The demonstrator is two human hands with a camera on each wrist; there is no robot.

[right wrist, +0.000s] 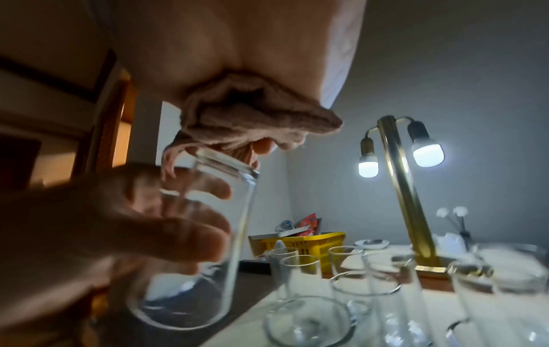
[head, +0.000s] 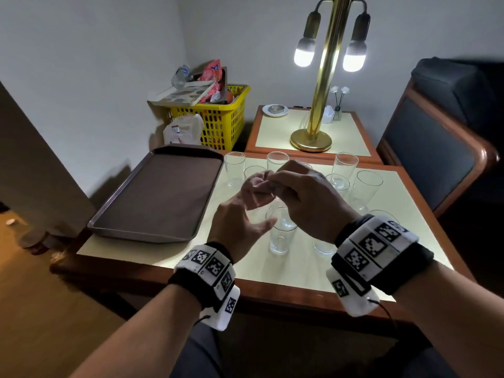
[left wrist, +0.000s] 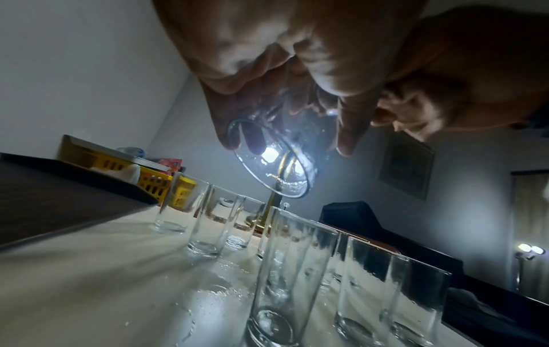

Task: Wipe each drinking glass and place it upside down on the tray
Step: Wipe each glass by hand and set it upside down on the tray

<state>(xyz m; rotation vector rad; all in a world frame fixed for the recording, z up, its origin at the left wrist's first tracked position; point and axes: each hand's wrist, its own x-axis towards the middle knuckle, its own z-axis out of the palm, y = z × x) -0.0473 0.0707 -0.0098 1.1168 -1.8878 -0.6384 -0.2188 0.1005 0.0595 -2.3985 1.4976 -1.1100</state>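
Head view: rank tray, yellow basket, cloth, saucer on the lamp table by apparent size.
1. tray, clearly largest
2. yellow basket
3. cloth, bunched in the hands and nearer the camera, so its rank is unsure
4. saucer, smallest and farthest

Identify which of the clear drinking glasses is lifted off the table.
The clear drinking glass held in the left hand, right beneath the pinkish cloth in the right hand. All others stand upright on the cream-topped table.
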